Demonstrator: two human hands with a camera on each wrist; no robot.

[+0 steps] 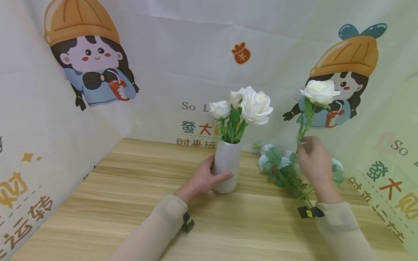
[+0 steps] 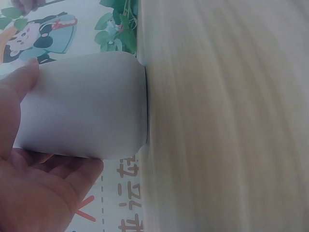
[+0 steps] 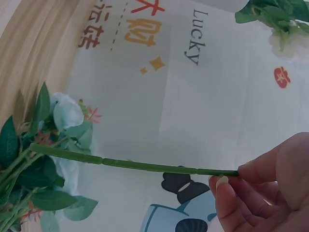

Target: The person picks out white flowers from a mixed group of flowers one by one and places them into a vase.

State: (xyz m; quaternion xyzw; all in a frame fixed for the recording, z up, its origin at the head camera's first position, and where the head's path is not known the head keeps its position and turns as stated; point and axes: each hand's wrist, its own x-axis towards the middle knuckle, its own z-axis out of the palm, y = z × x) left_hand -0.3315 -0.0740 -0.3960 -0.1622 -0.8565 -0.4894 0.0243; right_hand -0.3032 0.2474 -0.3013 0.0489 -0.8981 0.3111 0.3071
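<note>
A white vase (image 1: 226, 163) stands upright on the wooden table, holding several white roses (image 1: 256, 107) with green leaves. My left hand (image 1: 204, 177) grips the vase low down, thumb across its front and fingers around the far side. In the left wrist view the vase's base (image 2: 130, 106) meets the tabletop. To the right of the vase, my right hand (image 1: 315, 163) pinches a single white rose (image 1: 321, 91) by its stem, bloom up, above table height. The right wrist view shows the bare lower stem (image 3: 140, 166) hanging below the thumb and fingertips.
Behind and below my right hand lies a bunch of pale blue flowers (image 1: 272, 159) with green leaves, its stems pointing toward me. A printed white cloth (image 1: 183, 58) forms walls behind and on both sides of the wooden table (image 1: 130, 188).
</note>
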